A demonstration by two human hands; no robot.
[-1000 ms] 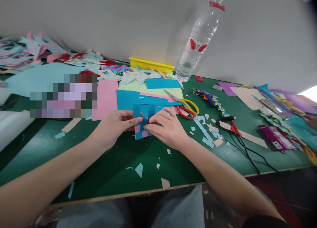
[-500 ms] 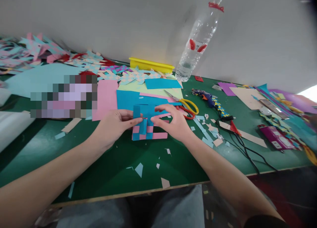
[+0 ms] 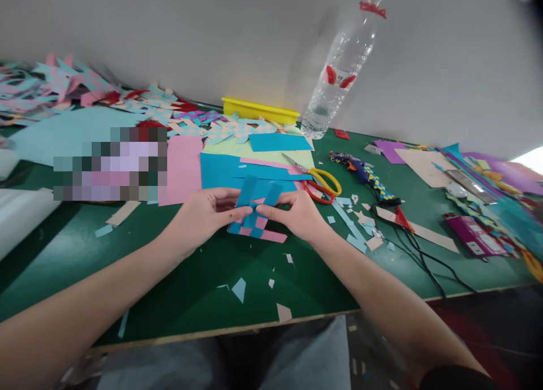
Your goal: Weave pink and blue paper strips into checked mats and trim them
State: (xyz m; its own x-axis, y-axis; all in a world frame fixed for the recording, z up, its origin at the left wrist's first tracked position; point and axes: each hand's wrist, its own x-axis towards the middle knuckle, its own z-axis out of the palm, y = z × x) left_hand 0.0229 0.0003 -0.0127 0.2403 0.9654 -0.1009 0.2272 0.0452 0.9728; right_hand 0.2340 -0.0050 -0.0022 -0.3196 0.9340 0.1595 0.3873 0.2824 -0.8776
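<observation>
A small woven piece of blue and pink paper strips (image 3: 257, 223) is held up between both hands over the green table. My left hand (image 3: 212, 209) pinches its left side, thumb in front and fingers behind. On the right side, my right hand (image 3: 292, 210) pinches it the same way, the two thumb tips almost meeting at the middle. Blue strip ends stick up above the thumbs, and a pink end points right below them. Behind the hands lies a blue paper sheet (image 3: 220, 170), with scissors (image 3: 324, 182) to its right.
A tilted clear bottle (image 3: 339, 68) and a yellow tray (image 3: 261, 110) stand by the wall. A glue gun (image 3: 360, 169), black cables and a purple box (image 3: 477, 235) lie right. Pink paper (image 3: 184, 167) lies left; scraps dot the table (image 3: 169, 299).
My right hand's fingers have closed from a spread pose onto the woven piece. The thumbs have come closer together, and the blue strip ends now lean to the right.
</observation>
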